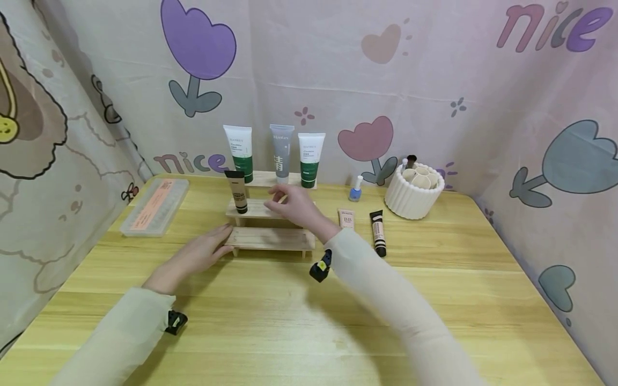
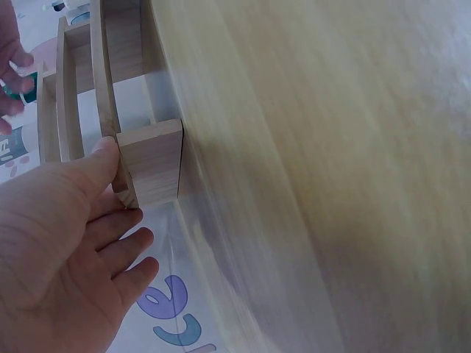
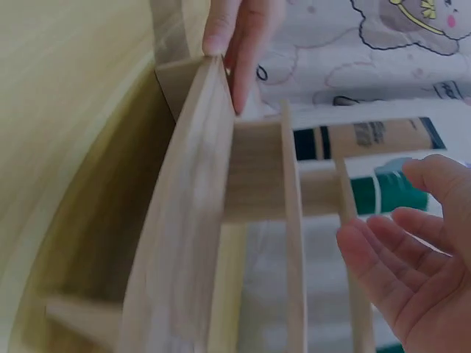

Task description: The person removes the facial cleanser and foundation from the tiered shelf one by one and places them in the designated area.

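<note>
A three-tier wooden display stand (image 1: 270,239) stands on the table. My left hand (image 1: 203,251) pinches the left end of its lowest step, the thumb (image 2: 103,165) on one face and fingertips on the other. Over the middle step hovers my right hand (image 1: 301,207), its fingers loosely bent and holding nothing. A beige tube with black ends (image 1: 238,193) stands upright at the left of that step. Along the top step are a white-and-green tube (image 1: 241,153), a grey tube (image 1: 282,155) and another white-and-green tube (image 1: 310,161).
Right of the stand lie a pink BB tube (image 1: 346,218), partly behind my forearm, and a black-and-beige tube (image 1: 379,233). Behind them are a blue nail polish bottle (image 1: 355,192) and a white ribbed brush holder (image 1: 410,199). A clear plastic case (image 1: 171,206) lies at the left.
</note>
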The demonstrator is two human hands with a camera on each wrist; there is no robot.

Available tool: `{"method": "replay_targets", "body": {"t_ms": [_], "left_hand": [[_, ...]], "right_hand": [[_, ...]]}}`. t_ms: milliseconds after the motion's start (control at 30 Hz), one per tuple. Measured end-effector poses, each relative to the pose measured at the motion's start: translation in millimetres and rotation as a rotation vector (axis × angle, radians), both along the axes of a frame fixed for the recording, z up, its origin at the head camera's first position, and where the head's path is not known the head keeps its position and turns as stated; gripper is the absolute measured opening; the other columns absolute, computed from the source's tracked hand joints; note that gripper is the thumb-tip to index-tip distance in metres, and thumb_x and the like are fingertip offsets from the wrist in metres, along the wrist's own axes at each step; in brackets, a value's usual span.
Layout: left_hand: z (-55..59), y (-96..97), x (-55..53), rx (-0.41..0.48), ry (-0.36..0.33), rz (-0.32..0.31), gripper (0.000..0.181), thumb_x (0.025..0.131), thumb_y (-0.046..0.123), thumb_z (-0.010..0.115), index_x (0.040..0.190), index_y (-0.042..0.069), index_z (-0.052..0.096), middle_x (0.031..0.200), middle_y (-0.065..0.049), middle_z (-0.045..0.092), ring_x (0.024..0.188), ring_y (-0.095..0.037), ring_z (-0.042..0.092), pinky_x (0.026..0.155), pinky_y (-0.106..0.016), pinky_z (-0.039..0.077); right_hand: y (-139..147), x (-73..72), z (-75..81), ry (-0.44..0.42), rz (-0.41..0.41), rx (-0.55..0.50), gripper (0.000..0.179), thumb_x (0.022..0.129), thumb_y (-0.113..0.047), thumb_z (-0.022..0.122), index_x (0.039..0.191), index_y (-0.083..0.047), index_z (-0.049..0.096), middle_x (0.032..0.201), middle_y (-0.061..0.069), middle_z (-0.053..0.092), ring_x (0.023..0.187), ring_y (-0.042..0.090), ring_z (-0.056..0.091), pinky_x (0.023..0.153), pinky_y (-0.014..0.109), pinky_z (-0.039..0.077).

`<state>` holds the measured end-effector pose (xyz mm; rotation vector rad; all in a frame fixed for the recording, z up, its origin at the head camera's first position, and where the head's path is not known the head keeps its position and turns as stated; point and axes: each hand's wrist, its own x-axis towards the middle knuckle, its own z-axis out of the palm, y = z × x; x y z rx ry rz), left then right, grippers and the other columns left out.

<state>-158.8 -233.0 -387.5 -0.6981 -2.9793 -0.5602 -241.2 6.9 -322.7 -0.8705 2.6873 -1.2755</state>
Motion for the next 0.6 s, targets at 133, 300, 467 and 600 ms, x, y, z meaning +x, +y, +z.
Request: {"method": "replay_targets", "body": {"t_ms": [133,300,467,600], "left_hand": [[-0.7,-0.6,-1.0,0.001,-0.012,-0.001,0.052,0.095,0.018,0.052,0.134,-0.013,0.036,0.137,-0.032,0.033,0.123,-0.046,0.034,0.101,-0.056,0.028],[-1.0,-1.0,-1.7,0.003,-0.023,-0.002,0.052,0.095,0.017,0.051,0.135,-0.012,0.035,0.137,-0.032,0.032,0.124,-0.047,0.033,0.101,-0.056,0.028],[-0.6,-0.5,-1.5,0.004,-0.019,0.000,0.051,0.096,0.018,0.051,0.134,-0.012,0.036,0.137,-0.031,0.033,0.123,-0.046,0.033,0.101,-0.056,0.028],[-0.3,-0.1,-1.6,-0.002,-0.014,-0.001,0.051,0.095,0.018,0.052,0.134,-0.012,0.036,0.137,-0.031,0.033,0.123,-0.046,0.034,0.101,-0.056,0.029]], "right_hand": [[-19.7,-0.3,-1.2,-0.014,0.004,-0.010,0.036,0.087,-0.025,0.065,0.117,-0.006,0.059,0.092,0.002,0.061,0.079,0.013,0.059,0.067,0.018,0.050],[-38.3,-0.8,-2.2,-0.012,0.000,-0.040,0.043,0.086,-0.027,0.067,0.122,-0.006,0.057,0.105,0.007,0.061,0.085,0.013,0.059,0.070,0.016,0.049],[-50.9,-1.7,-5.1,-0.002,-0.012,-0.090,0.042,0.084,-0.023,0.070,0.120,-0.005,0.058,0.108,0.011,0.060,0.084,0.014,0.059,0.067,0.015,0.049],[-56.8,-2.9,-8.4,-0.038,-0.026,-0.121,0.039,0.084,-0.022,0.070,0.118,-0.005,0.060,0.107,0.009,0.061,0.080,0.013,0.059,0.062,0.016,0.050]]}}
